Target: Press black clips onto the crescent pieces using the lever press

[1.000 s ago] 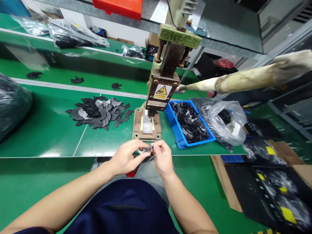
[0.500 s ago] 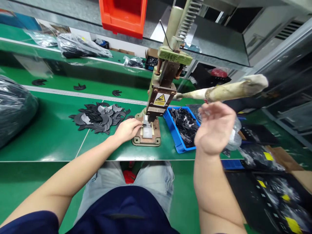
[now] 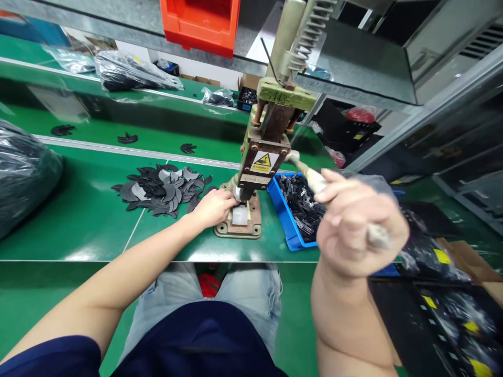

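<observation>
A hand press (image 3: 264, 157) with a yellow warning label stands on the green bench, its brown base (image 3: 240, 224) near the front edge. My left hand (image 3: 214, 207) rests at the left side of the base, fingertips on a small part under the ram. My right hand (image 3: 359, 225) is closed around the cloth-wrapped lever handle (image 3: 312, 179), which is pulled down toward me. A pale block (image 3: 239, 214) sits on the base below the ram.
A pile of flat black curved parts (image 3: 163, 184) lies left of the press. A blue tray (image 3: 291, 220) of small black pieces sits to its right. A large black bag (image 3: 23, 173) is at far left, an orange bin (image 3: 200, 21) overhead, bagged parts at right.
My right hand went from hovering open below the raised lever to gripping the handle and pulling it down toward me. My left hand stayed at the press base.
</observation>
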`<act>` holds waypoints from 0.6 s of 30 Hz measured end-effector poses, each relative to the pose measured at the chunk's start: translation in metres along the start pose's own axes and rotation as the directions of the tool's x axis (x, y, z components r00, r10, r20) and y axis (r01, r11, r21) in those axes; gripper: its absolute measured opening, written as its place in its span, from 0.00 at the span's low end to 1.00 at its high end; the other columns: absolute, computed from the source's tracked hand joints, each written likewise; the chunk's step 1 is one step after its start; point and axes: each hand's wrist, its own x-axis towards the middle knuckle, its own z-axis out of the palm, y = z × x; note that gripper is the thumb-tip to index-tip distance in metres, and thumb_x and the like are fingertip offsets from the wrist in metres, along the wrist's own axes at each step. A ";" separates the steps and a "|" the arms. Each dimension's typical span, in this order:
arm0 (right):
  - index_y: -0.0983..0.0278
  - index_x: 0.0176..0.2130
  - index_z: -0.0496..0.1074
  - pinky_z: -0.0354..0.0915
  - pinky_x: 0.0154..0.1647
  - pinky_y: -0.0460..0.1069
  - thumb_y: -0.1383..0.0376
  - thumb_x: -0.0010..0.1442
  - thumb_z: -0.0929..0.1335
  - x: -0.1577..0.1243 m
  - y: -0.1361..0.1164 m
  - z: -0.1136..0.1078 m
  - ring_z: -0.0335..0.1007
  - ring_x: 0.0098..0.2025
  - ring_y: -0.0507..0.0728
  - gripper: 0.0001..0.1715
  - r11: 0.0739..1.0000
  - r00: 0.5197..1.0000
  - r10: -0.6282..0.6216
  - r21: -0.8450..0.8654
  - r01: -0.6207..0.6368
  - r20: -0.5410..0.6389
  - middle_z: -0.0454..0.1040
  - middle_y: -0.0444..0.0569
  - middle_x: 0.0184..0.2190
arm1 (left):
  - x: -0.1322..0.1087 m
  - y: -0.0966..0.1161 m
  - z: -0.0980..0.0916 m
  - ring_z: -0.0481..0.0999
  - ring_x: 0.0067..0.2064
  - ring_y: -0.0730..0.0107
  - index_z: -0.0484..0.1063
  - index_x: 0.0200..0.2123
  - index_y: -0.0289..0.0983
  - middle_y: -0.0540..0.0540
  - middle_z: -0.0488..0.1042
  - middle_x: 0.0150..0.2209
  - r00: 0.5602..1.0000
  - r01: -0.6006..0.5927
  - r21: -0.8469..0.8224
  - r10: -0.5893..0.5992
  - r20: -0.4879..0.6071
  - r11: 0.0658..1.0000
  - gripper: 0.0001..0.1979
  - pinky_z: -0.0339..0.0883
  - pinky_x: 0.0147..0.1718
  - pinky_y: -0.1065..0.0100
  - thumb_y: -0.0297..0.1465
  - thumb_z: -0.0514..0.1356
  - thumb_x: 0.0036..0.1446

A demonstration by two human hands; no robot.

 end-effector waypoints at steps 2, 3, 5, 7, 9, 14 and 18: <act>0.55 0.25 0.66 0.73 0.64 0.73 0.56 0.66 0.70 -0.034 0.001 -0.006 0.77 0.33 0.58 0.19 0.995 1.000 0.002 -0.096 0.000 0.024 0.68 0.39 0.21 | -0.002 0.001 0.004 0.78 0.50 0.52 0.82 0.54 0.40 0.39 0.81 0.48 1.000 0.005 -0.028 -0.005 -0.027 1.000 0.18 0.69 0.46 0.52 0.26 0.54 0.70; 0.54 0.25 0.67 0.72 0.66 0.75 0.56 0.66 0.70 -0.050 0.003 -0.010 0.78 0.33 0.58 0.18 0.990 0.999 0.013 -0.142 -0.007 0.042 0.69 0.38 0.21 | -0.002 0.001 0.006 0.79 0.51 0.52 0.81 0.54 0.40 0.38 0.81 0.48 0.999 0.004 -0.052 -0.006 -0.046 0.999 0.18 0.70 0.47 0.52 0.26 0.53 0.70; 0.52 0.26 0.68 0.69 0.67 0.79 0.56 0.65 0.69 -0.077 0.007 -0.015 0.79 0.34 0.60 0.15 0.975 0.997 0.033 -0.221 -0.017 0.067 0.71 0.38 0.21 | -0.004 0.002 0.010 0.79 0.53 0.53 0.81 0.53 0.39 0.38 0.81 0.50 0.996 0.003 -0.117 -0.013 -0.085 0.993 0.18 0.71 0.51 0.53 0.25 0.53 0.70; 0.52 0.27 0.68 0.68 0.66 0.80 0.56 0.64 0.68 -0.093 0.011 -0.019 0.80 0.37 0.62 0.14 0.963 0.997 0.036 -0.269 -0.017 0.069 0.72 0.38 0.22 | -0.008 0.000 0.011 0.79 0.55 0.55 0.80 0.53 0.39 0.39 0.82 0.51 0.992 0.017 -0.182 -0.039 -0.118 0.983 0.17 0.72 0.55 0.54 0.27 0.52 0.72; 0.52 0.27 0.68 0.68 0.66 0.80 0.56 0.64 0.68 -0.099 0.014 -0.021 0.81 0.39 0.63 0.13 0.955 0.997 0.038 -0.296 -0.019 0.060 0.72 0.39 0.22 | -0.016 -0.008 0.009 0.79 0.55 0.56 0.79 0.53 0.39 0.40 0.82 0.53 0.985 0.061 -0.219 -0.094 -0.144 0.974 0.16 0.72 0.57 0.54 0.29 0.52 0.73; 0.53 0.27 0.68 0.66 0.67 0.78 0.56 0.62 0.68 -0.096 0.018 -0.023 0.80 0.40 0.63 0.13 0.948 0.998 -0.009 -0.318 0.030 0.068 0.73 0.39 0.22 | -0.054 -0.050 -0.010 0.78 0.56 0.53 0.78 0.55 0.39 0.40 0.82 0.54 0.933 0.261 -0.131 -0.284 -0.221 0.956 0.16 0.69 0.58 0.52 0.32 0.53 0.73; 0.52 0.27 0.68 0.67 0.63 0.76 0.58 0.58 0.70 -0.098 0.023 -0.025 0.79 0.38 0.64 0.09 0.952 0.998 -0.011 -0.304 0.031 0.067 0.73 0.40 0.22 | -0.088 -0.074 -0.025 0.78 0.55 0.49 0.79 0.53 0.39 0.38 0.83 0.51 0.912 0.390 0.015 -0.383 -0.146 0.921 0.16 0.68 0.56 0.50 0.35 0.54 0.72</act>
